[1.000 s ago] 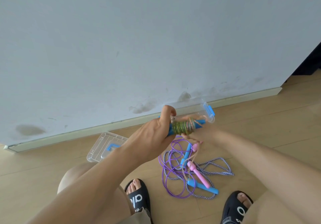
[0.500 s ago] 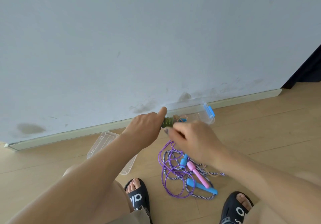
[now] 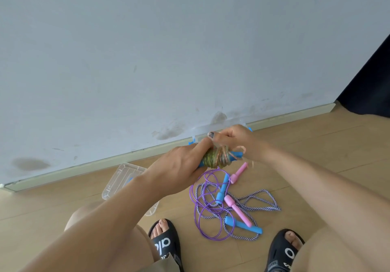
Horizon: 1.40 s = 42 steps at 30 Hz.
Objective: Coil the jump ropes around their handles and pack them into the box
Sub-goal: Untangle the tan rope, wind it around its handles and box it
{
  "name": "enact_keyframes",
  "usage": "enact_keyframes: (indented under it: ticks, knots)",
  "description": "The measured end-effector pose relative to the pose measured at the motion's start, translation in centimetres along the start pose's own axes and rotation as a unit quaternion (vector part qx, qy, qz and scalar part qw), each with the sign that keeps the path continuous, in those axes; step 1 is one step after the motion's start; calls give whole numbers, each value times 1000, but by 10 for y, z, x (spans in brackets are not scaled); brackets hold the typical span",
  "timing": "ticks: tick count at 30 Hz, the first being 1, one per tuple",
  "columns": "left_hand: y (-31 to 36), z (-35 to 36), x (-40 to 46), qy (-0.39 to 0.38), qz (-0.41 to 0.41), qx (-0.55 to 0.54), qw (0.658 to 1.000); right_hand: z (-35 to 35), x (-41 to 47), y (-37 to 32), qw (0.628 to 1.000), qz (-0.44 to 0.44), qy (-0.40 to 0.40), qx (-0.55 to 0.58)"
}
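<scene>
At the middle, the wound rope bundle (image 3: 217,158) is gripped by both the left hand (image 3: 181,166) and the right hand (image 3: 234,140); loose ropes (image 3: 228,204) lie at 5 o'clock.

— What sort of place did my feed show?

— A room in a home, I judged. I saw a light wooden plank floor (image 3: 306,149) meeting a pale painted wall (image 3: 168,50), with a cream skirting board (image 3: 84,171) along the wall's foot.

— Anything else?

— Scuffs marked the wall just above that skirting board, and near it I saw the person's bare toes in black slide sandals (image 3: 166,240) on the floor.
</scene>
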<state>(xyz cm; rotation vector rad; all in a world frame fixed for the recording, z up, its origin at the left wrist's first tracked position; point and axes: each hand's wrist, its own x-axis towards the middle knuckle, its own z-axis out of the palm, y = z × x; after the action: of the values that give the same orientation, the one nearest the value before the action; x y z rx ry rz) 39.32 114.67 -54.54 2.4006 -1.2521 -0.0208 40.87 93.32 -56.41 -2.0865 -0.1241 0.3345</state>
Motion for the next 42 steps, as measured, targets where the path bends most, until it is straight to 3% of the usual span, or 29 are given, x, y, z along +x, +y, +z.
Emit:
enact_keyframes:
  ticks: [5, 7, 9, 12, 16, 20, 23, 27, 30, 36, 39, 42]
  knots:
    - [-4, -1, 3, 83, -116, -102, 984, 36, -19, -6, 991, 81, 41, 95]
    - [-11, 1, 7, 97, -179, -118, 972, 49, -30, -15, 991, 73, 72, 85]
    - [-20, 4, 10, 81, -245, -112, 959, 54, -39, -20, 995, 46, 88, 15]
    - [-34, 6, 10, 26, -310, -38, 949, 59, -49, -20, 967, -53, 97, -230]
    - [-36, 13, 3, -98, -257, 92, 957, 43, -43, -25, 895, -176, 169, -374]
    - [-26, 14, 7, -110, -161, 121, 973, 9, -26, -29, 895, -152, 197, -371]
    - [-17, 11, 8, -113, -72, 75, 988, -1, -12, -21, 937, -104, 154, -296]
    - [-16, 11, 3, -90, -28, 22, 995, 2, -5, -11, 998, -27, 6, -53]
    - [-20, 9, 2, -42, -28, 53, 997, 14, -9, -8, 989, 64, -55, 126]
    - [-9, 0, 5, 47, -12, 194, 980, 22, -26, -20, 920, 163, -196, 298]
    - [-4, -5, 7, 63, -30, 207, 976, 23, -28, -22, 908, 158, -165, 352]
    - [1, -8, 9, 27, -36, 216, 975, 25, -31, -26, 931, 142, -106, 321]
